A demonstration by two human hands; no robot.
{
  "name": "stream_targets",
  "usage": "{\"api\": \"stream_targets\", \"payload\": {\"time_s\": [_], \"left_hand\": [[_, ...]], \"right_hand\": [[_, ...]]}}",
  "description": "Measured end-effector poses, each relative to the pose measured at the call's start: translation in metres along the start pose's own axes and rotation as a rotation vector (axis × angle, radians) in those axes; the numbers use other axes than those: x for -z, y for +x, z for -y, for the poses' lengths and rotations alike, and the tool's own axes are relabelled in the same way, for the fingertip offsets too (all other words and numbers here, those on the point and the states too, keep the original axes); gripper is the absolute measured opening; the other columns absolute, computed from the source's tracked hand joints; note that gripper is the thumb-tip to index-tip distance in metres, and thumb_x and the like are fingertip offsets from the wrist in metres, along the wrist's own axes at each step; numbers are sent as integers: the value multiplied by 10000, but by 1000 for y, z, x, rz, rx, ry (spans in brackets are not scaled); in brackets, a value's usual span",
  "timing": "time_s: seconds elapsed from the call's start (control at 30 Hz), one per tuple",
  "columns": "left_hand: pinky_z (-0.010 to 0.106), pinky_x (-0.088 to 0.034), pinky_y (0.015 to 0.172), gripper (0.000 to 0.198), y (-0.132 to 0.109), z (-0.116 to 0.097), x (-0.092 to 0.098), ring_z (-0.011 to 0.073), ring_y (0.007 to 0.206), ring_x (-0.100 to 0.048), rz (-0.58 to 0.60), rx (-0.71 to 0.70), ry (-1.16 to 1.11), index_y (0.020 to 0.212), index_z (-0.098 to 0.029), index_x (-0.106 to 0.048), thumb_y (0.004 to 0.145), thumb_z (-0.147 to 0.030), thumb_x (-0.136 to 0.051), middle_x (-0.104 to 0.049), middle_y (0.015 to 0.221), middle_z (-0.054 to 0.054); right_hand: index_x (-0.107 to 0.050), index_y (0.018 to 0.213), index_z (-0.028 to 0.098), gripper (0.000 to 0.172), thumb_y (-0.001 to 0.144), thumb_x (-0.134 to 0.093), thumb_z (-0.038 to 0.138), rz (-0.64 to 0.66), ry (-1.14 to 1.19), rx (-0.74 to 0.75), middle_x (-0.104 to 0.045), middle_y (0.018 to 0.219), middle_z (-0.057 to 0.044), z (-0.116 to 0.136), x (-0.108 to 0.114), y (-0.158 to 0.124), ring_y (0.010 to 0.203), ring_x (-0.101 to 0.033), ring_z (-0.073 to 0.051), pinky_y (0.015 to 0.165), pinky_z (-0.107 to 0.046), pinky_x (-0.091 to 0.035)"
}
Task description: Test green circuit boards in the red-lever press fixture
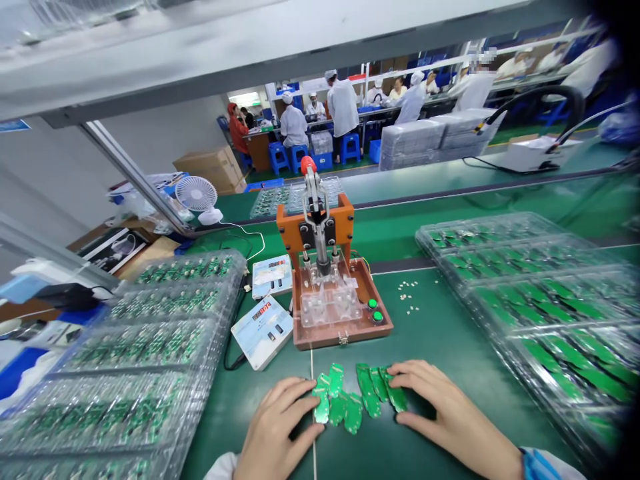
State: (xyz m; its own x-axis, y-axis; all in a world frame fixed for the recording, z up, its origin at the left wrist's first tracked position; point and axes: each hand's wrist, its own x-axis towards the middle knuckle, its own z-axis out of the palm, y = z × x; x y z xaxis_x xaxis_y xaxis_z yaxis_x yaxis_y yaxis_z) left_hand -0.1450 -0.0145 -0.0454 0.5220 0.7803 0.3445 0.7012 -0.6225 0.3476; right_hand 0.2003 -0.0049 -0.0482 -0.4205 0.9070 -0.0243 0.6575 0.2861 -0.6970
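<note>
Several small green circuit boards (pixel 353 399) lie in a loose cluster on the green table mat, near the front edge. My left hand (pixel 280 427) rests at the cluster's left side, fingers curled onto a board. My right hand (pixel 445 413) lies on the right side, fingertips touching the rightmost boards. Just behind the boards stands a brown test fixture (pixel 333 293) with a red-knobbed lever, a clear press plate and two green buttons.
Clear plastic trays of green boards are stacked at left (pixel 145 347) and right (pixel 545 300). Two small meter boxes (pixel 263 330) sit left of the fixture. Tiny white parts (pixel 410 297) lie scattered on the mat. A small fan (pixel 197 195) and other workers are behind.
</note>
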Motion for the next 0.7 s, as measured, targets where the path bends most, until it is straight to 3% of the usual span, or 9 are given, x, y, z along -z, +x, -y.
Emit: {"api": "stream_targets", "payload": {"time_s": [0.2,0.37,0.53,0.7], "left_hand": [[382,-619,921,296,13,-9,22,245,1119,-669,-56,28,-62,1223,-256,-662,933,-306,-687,-716,1218,78],[451,-547,1016,300,73,2,45,252,1177,-624,-216,25,-60,1247,-240,-652,947,-243,-662,-687,1249,94],[463,-531,996,204,126,24,41,260,1154,-608,-226,-9,-54,1136,-205,-695,935,-220,-660,-688,1199,90],[469,-512,1013,187,131,31,31,260,1163,-593,-190,4,-106,1097,-200,-713,916,-196,-667,-685,1206,80]], "right_hand": [[-710,1157,356,247,936,-697,466,-100,19,127,-669,1318,-49,17,12,4,1239,-619,-292,984,-406,-587],[-696,1142,308,264,951,-676,489,-229,-4,298,-670,1287,-70,42,39,63,1221,-604,-298,1031,-473,-534],[-656,1121,239,263,976,-650,459,-308,-42,428,-688,1202,-96,46,51,132,1166,-613,-284,1014,-487,-516],[-648,1107,238,241,953,-695,417,-286,-54,457,-698,1145,-85,35,42,154,1114,-624,-277,986,-485,-518]]}}
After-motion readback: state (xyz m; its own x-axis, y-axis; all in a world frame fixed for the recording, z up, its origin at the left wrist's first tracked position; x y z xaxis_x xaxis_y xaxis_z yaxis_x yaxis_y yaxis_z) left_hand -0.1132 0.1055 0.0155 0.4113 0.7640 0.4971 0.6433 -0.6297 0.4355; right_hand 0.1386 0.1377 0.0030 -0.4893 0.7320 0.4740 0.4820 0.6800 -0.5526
